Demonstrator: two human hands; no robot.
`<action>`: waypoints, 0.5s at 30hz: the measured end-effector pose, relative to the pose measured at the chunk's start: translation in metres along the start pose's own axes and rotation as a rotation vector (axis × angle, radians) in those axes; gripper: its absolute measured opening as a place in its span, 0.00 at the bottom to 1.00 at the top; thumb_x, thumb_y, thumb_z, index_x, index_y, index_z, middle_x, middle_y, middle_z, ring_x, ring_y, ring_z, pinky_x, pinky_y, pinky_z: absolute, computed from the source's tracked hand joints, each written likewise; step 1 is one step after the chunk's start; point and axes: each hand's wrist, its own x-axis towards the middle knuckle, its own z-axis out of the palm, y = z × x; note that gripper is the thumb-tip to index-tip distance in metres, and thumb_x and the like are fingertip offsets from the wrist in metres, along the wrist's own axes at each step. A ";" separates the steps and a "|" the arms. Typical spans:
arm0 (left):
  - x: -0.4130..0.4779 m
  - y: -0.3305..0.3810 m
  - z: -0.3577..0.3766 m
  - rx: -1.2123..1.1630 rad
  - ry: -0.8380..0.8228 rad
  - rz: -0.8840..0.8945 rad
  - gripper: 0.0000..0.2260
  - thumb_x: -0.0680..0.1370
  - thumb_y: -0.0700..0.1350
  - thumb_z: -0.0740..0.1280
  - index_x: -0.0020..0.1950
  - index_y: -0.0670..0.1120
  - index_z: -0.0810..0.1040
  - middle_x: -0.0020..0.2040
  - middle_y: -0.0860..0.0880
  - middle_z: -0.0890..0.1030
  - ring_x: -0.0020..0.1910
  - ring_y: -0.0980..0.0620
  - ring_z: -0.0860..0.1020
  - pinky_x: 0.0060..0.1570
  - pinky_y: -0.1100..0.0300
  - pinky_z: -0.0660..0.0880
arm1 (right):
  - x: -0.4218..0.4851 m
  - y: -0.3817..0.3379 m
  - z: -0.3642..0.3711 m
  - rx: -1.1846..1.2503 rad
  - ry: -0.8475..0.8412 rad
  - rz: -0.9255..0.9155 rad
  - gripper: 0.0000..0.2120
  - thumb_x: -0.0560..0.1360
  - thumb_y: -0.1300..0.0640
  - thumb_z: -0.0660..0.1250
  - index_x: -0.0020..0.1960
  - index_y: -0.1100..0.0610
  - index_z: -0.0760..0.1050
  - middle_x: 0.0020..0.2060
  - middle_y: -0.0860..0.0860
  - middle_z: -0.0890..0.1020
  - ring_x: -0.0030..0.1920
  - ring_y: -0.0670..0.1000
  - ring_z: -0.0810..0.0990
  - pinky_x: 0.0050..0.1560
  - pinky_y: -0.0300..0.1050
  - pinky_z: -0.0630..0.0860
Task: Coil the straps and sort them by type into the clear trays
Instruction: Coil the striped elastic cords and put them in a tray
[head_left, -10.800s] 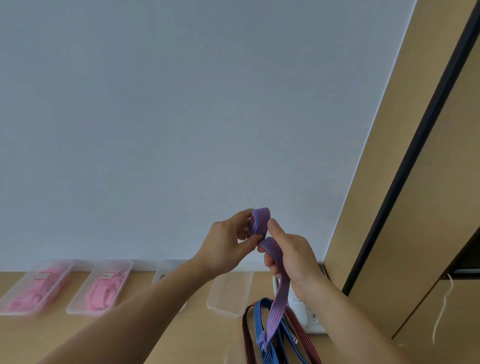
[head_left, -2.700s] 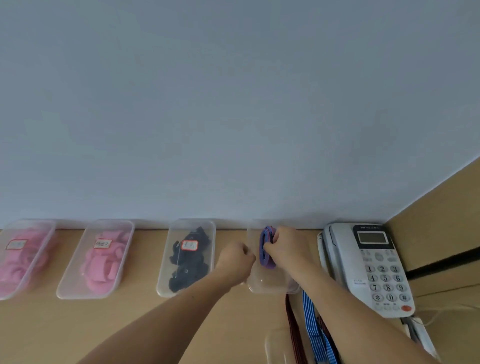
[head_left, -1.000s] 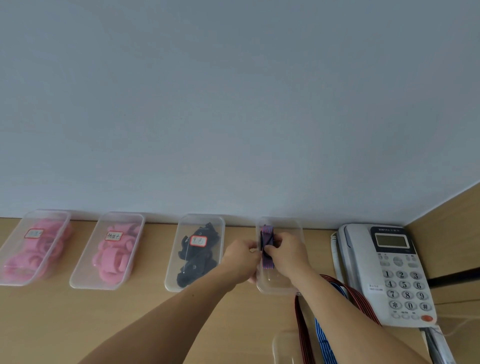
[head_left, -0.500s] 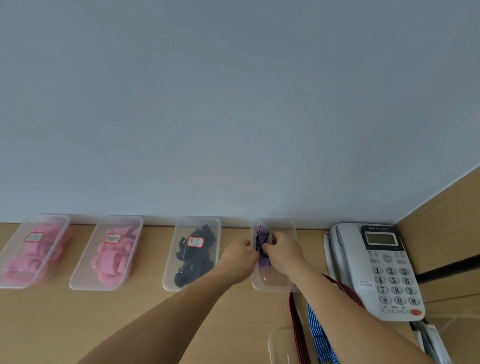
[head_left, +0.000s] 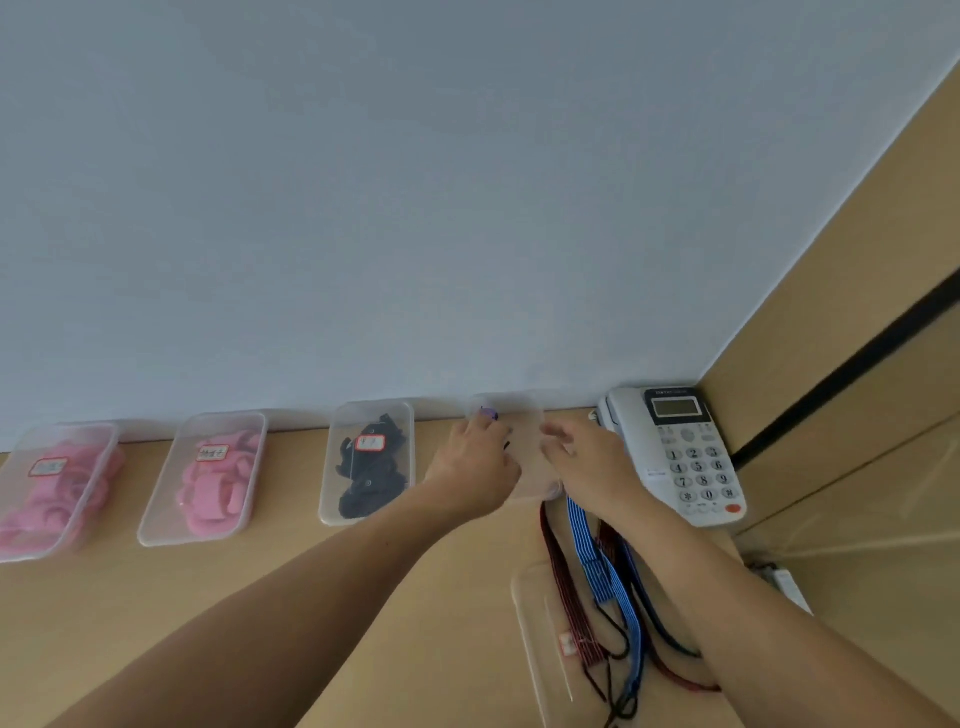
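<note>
Purple shows at the far end of the 4th clear tray, where the coiled strap lies, at 12 o'clock from the left hand. That hand's fingers reach in toward the coil, but blur hides whether they pinch it or only touch it, so I cannot tell. The right hand hovers over the tray's 3 o'clock edge, its fingers loose, seemingly a little spread, holding nothing. At 9 o'clock stand the black-strap tray, then the pink-strap tray and the end pink tray. A white telephone sits at 3 o'clock. Blue straps and red straps trail at 6 o'clock across the near tray on the wooden desk.
</note>
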 end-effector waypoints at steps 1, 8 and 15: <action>-0.006 0.004 0.004 0.000 -0.024 0.040 0.17 0.79 0.45 0.59 0.66 0.44 0.73 0.67 0.43 0.73 0.66 0.42 0.69 0.64 0.51 0.68 | -0.012 0.006 -0.005 0.015 0.016 0.014 0.15 0.80 0.56 0.63 0.66 0.53 0.76 0.62 0.48 0.80 0.60 0.45 0.77 0.59 0.37 0.68; -0.041 0.039 0.032 -0.055 -0.067 0.204 0.19 0.81 0.47 0.60 0.72 0.47 0.72 0.68 0.47 0.73 0.69 0.47 0.68 0.68 0.53 0.66 | -0.084 0.060 -0.027 -0.141 -0.037 0.193 0.09 0.78 0.51 0.64 0.53 0.53 0.80 0.49 0.47 0.83 0.49 0.47 0.81 0.50 0.41 0.77; -0.067 0.062 0.038 -0.072 -0.087 0.151 0.18 0.81 0.44 0.59 0.70 0.46 0.75 0.65 0.47 0.77 0.64 0.47 0.74 0.65 0.51 0.72 | -0.110 0.098 -0.015 -0.374 -0.216 0.186 0.18 0.74 0.51 0.66 0.31 0.52 0.62 0.25 0.47 0.64 0.26 0.47 0.63 0.30 0.43 0.63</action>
